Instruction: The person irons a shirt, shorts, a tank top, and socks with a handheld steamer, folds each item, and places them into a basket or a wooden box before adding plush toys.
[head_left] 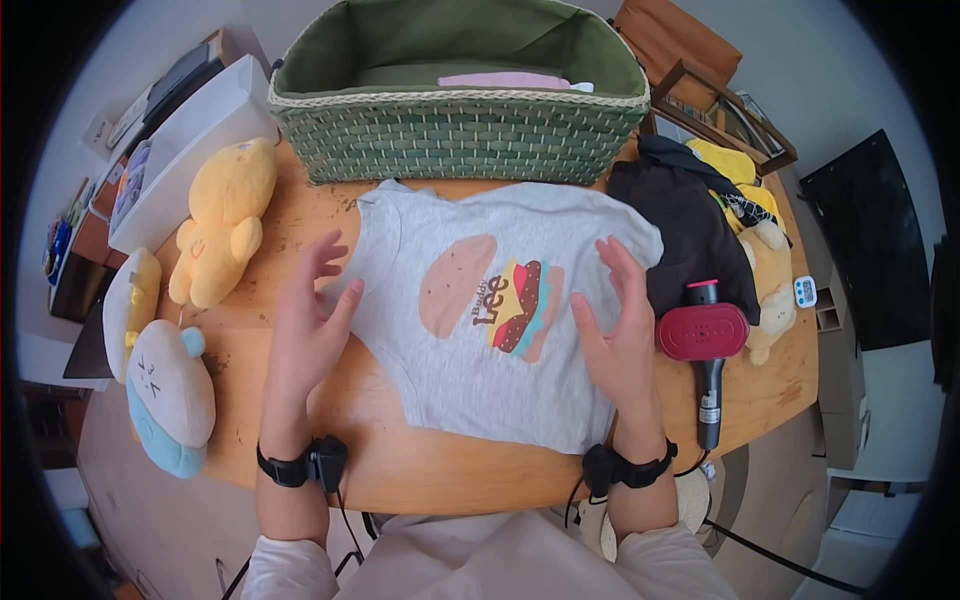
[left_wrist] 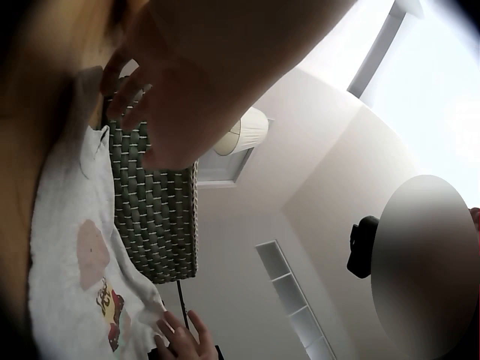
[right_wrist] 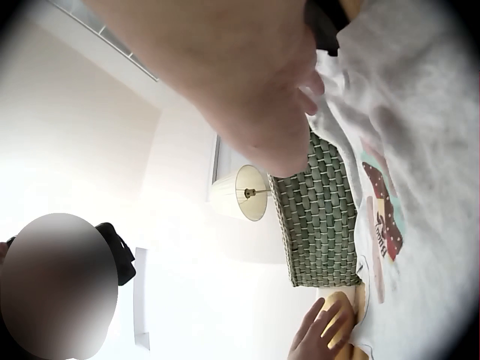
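A light grey sleeveless top (head_left: 400, 270) with a burger print lies spread on the wooden table, its neck end to the left. My left hand (head_left: 318, 320) hovers by its left edge, fingers spread and holding nothing. Over the right part of the top, my right hand (head_left: 615, 325) is held with thumb and fingers apart, also holding nothing. In the left wrist view the fingers of the left hand (left_wrist: 172, 105) overlap the green basket. The right wrist view shows the right hand (right_wrist: 270, 112) above the grey cloth.
A green woven basket (head_left: 450, 140) with pink cloth inside stands behind the top. Plush toys, among them a yellow one (head_left: 225, 220), sit at left. Dark clothes (head_left: 675, 225), a red handheld steamer-like device (head_left: 703, 333) with a cord, and a small timer (head_left: 805, 292) are at right.
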